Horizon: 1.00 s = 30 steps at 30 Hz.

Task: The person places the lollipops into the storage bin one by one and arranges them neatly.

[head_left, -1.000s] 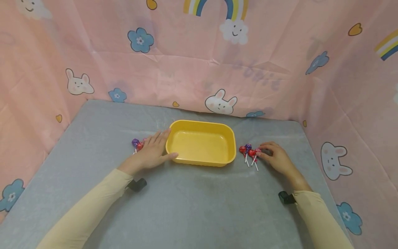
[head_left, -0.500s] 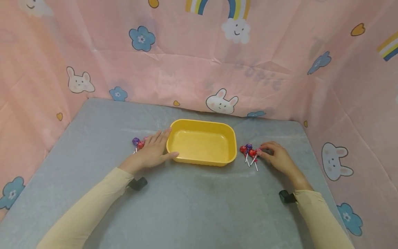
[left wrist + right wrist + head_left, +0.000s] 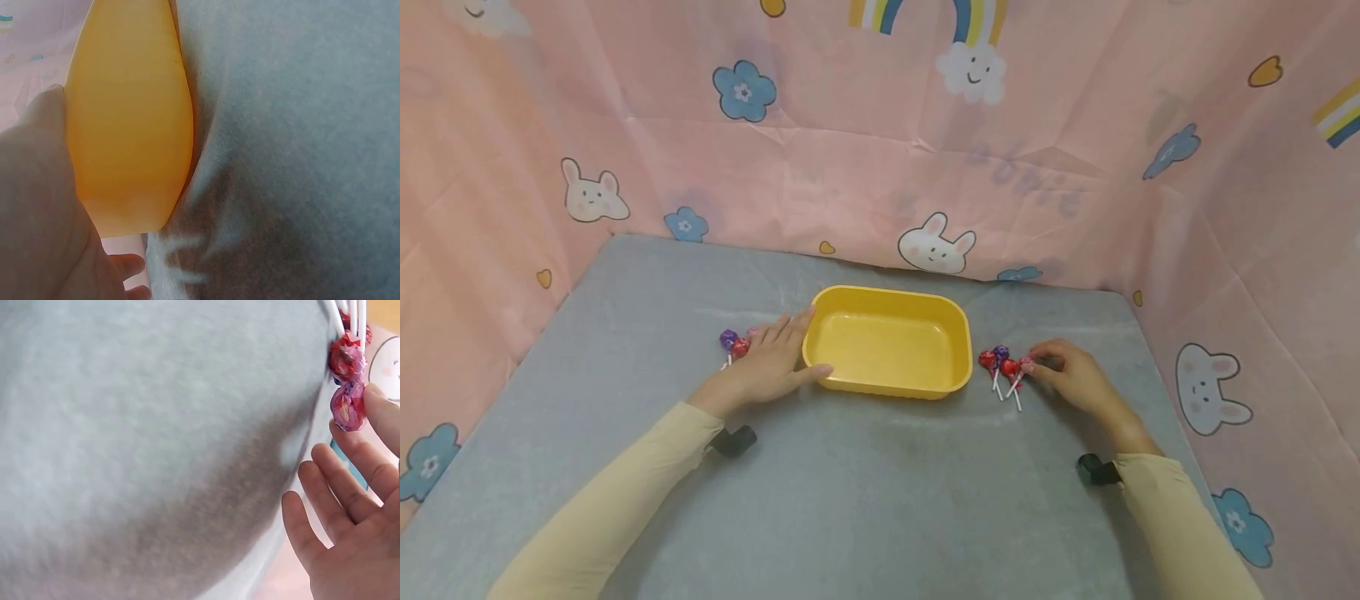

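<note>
While the right lollipop group (image 3: 1002,353) and left lollipop group (image 3: 728,339) lie outside the yellow tray (image 3: 887,350), handling appears barely begun: none visibly lifted, all seemingly left to handle. Left hand (image 3: 762,367): fingers extended against tray's end, nothing grasped; partly hides left group. Right hand (image 3: 1073,377): thumb and forefinger at pink lollipop (image 3: 348,407), right group's outer edge; firm pinch or light touch, cannot be told.

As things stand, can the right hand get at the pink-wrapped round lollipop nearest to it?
Probably yes: the right hand has its fingers at the pink-wrapped round lollipop, with nothing visible in between. The red-wrapped round lollipop beside it may crowd the grasp.
</note>
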Each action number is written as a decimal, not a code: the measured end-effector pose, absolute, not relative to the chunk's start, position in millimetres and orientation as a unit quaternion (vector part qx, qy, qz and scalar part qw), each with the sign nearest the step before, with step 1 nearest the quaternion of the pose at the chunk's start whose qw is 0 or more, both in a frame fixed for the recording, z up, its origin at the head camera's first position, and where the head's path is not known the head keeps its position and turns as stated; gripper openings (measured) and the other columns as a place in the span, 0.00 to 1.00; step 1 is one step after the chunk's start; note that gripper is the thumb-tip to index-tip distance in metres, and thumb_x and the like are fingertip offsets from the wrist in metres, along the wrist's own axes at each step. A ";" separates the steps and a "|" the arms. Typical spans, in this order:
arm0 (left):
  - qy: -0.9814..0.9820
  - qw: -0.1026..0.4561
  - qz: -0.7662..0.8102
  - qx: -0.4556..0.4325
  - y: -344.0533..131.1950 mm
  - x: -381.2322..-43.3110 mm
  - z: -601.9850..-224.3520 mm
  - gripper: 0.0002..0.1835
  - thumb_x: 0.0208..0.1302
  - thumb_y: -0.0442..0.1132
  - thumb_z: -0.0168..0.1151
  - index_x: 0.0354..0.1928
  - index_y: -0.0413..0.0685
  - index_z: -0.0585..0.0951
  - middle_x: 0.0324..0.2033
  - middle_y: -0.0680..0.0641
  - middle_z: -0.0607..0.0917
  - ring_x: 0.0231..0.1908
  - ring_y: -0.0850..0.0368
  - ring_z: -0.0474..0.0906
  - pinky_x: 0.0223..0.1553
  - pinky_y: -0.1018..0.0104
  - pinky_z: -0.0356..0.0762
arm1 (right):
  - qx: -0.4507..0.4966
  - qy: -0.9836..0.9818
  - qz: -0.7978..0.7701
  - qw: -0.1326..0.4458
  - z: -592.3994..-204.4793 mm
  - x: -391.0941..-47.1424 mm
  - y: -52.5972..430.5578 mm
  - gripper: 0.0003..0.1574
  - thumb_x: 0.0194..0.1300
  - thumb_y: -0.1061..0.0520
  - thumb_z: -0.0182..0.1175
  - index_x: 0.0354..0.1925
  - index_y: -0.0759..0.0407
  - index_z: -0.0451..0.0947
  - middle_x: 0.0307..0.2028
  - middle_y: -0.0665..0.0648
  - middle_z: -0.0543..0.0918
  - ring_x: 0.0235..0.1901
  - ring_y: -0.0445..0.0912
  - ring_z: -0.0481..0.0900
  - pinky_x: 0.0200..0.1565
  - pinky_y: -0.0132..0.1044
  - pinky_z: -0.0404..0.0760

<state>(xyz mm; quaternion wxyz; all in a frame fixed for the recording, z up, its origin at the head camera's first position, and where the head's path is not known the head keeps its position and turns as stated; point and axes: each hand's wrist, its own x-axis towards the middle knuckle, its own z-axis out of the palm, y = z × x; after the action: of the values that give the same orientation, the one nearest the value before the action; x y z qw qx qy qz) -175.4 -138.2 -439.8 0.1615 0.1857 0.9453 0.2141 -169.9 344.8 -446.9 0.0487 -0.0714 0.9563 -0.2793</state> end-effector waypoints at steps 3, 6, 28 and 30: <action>0.945 0.162 0.215 0.186 -138.1 -176.4 -441.4 0.57 0.62 0.78 0.42 0.78 0.57 0.30 0.80 0.44 0.43 0.79 0.39 0.37 0.77 0.37 0.33 | -0.073 0.956 -0.281 0.054 -443.4 -171.0 345.4 0.23 0.69 0.49 0.62 0.51 0.66 0.79 0.55 0.68 0.80 0.58 0.62 0.75 0.60 0.63 0.73; 0.945 0.161 0.217 0.187 -137.8 -176.5 -441.9 0.57 0.62 0.78 0.43 0.78 0.57 0.30 0.80 0.43 0.44 0.79 0.38 0.37 0.77 0.37 0.33 | -0.074 0.956 -0.280 0.054 -439.8 -171.6 345.8 0.23 0.69 0.49 0.62 0.51 0.67 0.79 0.54 0.68 0.80 0.58 0.62 0.76 0.59 0.63 0.75; 0.941 0.165 0.233 0.183 -137.9 -173.3 -438.3 0.57 0.61 0.78 0.43 0.78 0.58 0.30 0.80 0.42 0.44 0.79 0.38 0.38 0.77 0.37 0.33 | -0.070 0.956 -0.275 0.073 -414.4 -178.7 322.3 0.29 0.68 0.42 0.61 0.54 0.64 0.78 0.58 0.66 0.78 0.60 0.60 0.74 0.60 0.61 0.75; 0.941 0.165 0.234 0.181 -137.9 -173.9 -439.9 0.57 0.62 0.78 0.44 0.78 0.58 0.30 0.80 0.42 0.44 0.79 0.38 0.37 0.77 0.38 0.34 | -0.068 0.957 -0.272 0.079 -411.3 -179.6 319.0 0.29 0.68 0.41 0.61 0.55 0.63 0.78 0.59 0.66 0.78 0.60 0.60 0.73 0.61 0.62 0.74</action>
<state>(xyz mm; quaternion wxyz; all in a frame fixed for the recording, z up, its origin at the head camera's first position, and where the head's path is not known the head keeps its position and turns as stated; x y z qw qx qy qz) -173.9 -137.9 -439.9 0.1651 0.1809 0.9408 0.2345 -179.6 319.0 -411.3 0.0789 -0.0682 0.9566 -0.2720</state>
